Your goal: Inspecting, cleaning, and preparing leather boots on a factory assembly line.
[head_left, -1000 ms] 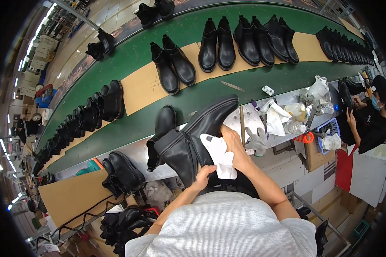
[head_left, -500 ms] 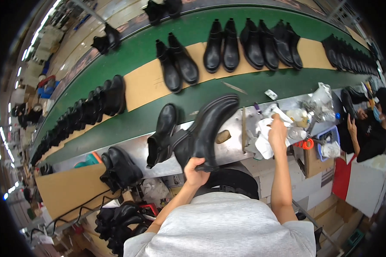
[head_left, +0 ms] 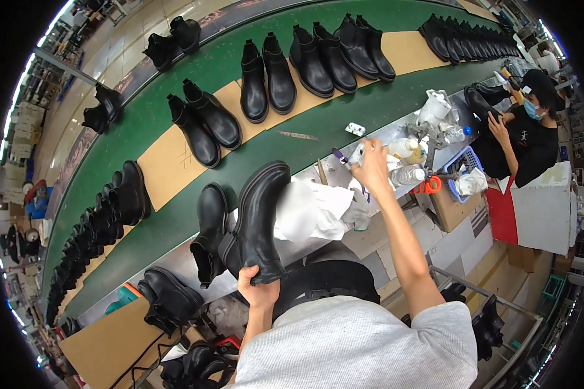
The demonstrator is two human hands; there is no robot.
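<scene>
Pretty bright feed on my end: tube lights [head_left: 31, 65] glare along the left rim, and the black boot [head_left: 261, 207] throws glossy highlights. One round patch by the white cloth [head_left: 329, 211] looks blurred. Fisheye bends the green surface [head_left: 396, 104]; corners go black.

We see smooth black leather, or something very like it, on the held boot [head_left: 261, 211], with a soft gloss along its shaft. The boot beside it [head_left: 212, 211] has the same dark sheen, as do the boots in the row [head_left: 254, 87]. The white cloth [head_left: 324, 206] looks matt and creased to us. Under it we make out the table's bare metal ledge [head_left: 185, 259], greyish and dully reflective, while the green surface [head_left: 318, 123] is smooth with scuffs. We notice matt brown cardboard [head_left: 162, 162], a clear plastic bottle [head_left: 407, 175], a blue plastic basket [head_left: 453, 188] and ribbed grey shirt fabric [head_left: 357, 337].
</scene>
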